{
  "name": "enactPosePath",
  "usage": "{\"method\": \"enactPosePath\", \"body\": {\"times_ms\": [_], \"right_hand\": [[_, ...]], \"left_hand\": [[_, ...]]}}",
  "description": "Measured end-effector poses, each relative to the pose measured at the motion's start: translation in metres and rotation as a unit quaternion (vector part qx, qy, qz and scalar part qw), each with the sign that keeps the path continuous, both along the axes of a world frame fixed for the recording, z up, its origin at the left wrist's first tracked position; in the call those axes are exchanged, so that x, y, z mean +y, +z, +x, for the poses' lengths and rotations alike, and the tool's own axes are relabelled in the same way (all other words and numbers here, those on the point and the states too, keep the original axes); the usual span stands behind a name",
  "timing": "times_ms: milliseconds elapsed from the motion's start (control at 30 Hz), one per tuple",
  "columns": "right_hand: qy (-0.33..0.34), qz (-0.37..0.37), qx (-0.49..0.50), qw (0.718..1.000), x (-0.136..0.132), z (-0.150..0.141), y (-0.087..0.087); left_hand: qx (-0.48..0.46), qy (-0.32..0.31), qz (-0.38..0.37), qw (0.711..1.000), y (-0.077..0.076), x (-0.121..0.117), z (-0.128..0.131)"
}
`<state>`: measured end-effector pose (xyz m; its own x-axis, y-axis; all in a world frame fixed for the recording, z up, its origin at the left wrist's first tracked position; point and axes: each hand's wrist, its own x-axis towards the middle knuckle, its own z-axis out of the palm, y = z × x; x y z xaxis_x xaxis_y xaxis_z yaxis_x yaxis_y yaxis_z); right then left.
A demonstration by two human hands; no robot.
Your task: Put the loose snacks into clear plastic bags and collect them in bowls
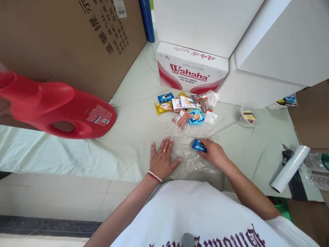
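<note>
Spread on the table before me is a clear plastic bag (190, 168). My left hand (162, 159) lies flat on its left edge, fingers stretched out and holding nothing. Over the bag's right part, my right hand (212, 151) grips a small blue snack packet (198, 145) between thumb and fingers. Just beyond the bag sits a pile of wrapped snacks: a yellow packet (164, 107), another blue packet (165, 97), a white packet (189, 102), a pinkish-brown packet (182, 118) and light blue packets (196, 117).
A white-and-red Wahaha box (190, 70) stands behind the snacks. To the left are a red jug (64, 106) and a large cardboard box (77, 44). On the right are a clear bowl (246, 116), a white roll (290, 169) and plastic bottles (317, 163).
</note>
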<state>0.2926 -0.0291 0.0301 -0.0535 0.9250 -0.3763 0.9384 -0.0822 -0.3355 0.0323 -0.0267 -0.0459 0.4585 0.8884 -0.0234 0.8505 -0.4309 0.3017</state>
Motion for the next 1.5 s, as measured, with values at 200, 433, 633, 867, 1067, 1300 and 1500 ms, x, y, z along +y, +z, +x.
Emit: {"method": "enactPosePath", "body": {"times_ms": [200, 433, 633, 867, 1067, 1300, 1500], "right_hand": [[-0.080, 0.066, -0.066, 0.992, -0.011, 0.044, 0.003], [0.130, 0.035, -0.028, 0.990, 0.003, -0.034, 0.021], [0.148, 0.020, -0.008, 0.989, 0.011, -0.042, 0.004], [0.101, 0.019, -0.029, 0.994, 0.010, -0.040, 0.007], [0.077, 0.006, -0.027, 0.997, 0.006, -0.037, 0.000], [0.070, 0.074, 0.055, 0.993, -0.022, -0.007, -0.007], [0.186, 0.110, 0.151, 0.964, -0.085, 0.040, -0.029]], "left_hand": [[0.007, 0.001, -0.011, 1.000, -0.001, 0.003, 0.000], [0.006, 0.000, 0.002, 1.000, 0.003, 0.004, -0.001], [0.007, 0.007, 0.004, 1.000, 0.004, -0.002, -0.020], [0.005, 0.023, -0.006, 1.000, -0.001, -0.003, -0.027], [-0.004, 0.062, 0.033, 0.998, -0.001, -0.006, -0.025], [-0.078, -0.166, 0.101, 0.978, 0.002, -0.007, -0.040], [-0.110, -0.244, -0.026, 0.963, 0.006, 0.013, -0.066]]}}
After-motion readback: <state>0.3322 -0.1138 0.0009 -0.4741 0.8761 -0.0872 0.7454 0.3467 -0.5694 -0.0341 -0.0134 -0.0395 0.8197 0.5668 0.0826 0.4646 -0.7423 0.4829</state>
